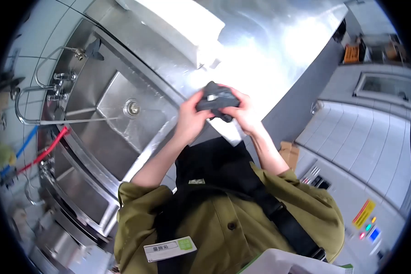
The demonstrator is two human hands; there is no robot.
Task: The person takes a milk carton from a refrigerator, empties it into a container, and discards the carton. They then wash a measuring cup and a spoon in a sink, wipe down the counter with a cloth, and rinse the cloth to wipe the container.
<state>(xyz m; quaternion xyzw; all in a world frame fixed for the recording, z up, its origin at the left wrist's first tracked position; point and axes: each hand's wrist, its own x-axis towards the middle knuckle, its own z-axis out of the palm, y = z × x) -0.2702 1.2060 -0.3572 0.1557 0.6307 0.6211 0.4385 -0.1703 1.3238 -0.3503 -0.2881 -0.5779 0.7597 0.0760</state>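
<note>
Between my two hands is a dark grey, crumpled-looking bundle [218,99] with a small shiny patch on it; its exact kind I cannot tell. My left hand [192,116] closes on its left side, thumb toward the middle. From the other side my right hand [245,114] grips it, with the thumb across the near face and fingers hidden behind. A darker end of the bundle hangs down between the thumbs. Both hands are held in front of my black apron [219,160], over the near edge of the steel counter [265,59].
To the left a steel sink [109,105] has a long-spout tap [20,107] reaching over it. Red [45,148] and blue [28,140] tubes show near a second basin [84,182]. A white block-shaped item [173,27] lies on the counter. A machine's control panel [369,228] is at right.
</note>
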